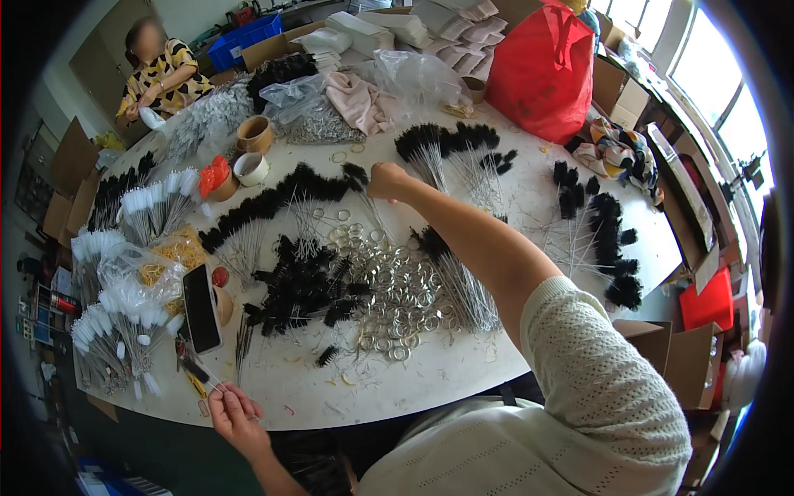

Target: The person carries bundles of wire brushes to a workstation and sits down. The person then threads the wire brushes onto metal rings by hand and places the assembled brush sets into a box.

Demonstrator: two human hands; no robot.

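Note:
My left hand (237,417), at the near left table edge, pinches the thin wire handle of a small black-bristled brush (194,368). Across the table, my right hand (386,182) is curled closed at the end of a long row of black wire brushes (306,183). Its fingertips are turned away, so what they hold, if anything, stays hidden. Just left of it is a black brush head (356,174) with wire stems trailing toward me. Many metal rings (405,289) lie heaped in the middle, beside a pile of short black brush heads (294,285).
A phone (203,310) leans upright near my left hand. White-bristled brushes (116,331) fill the left side. More black brushes (608,248) lie at the right. A red bag (542,74) and clear plastic bags (422,78) stand at the back. Another person (161,70) sits far left.

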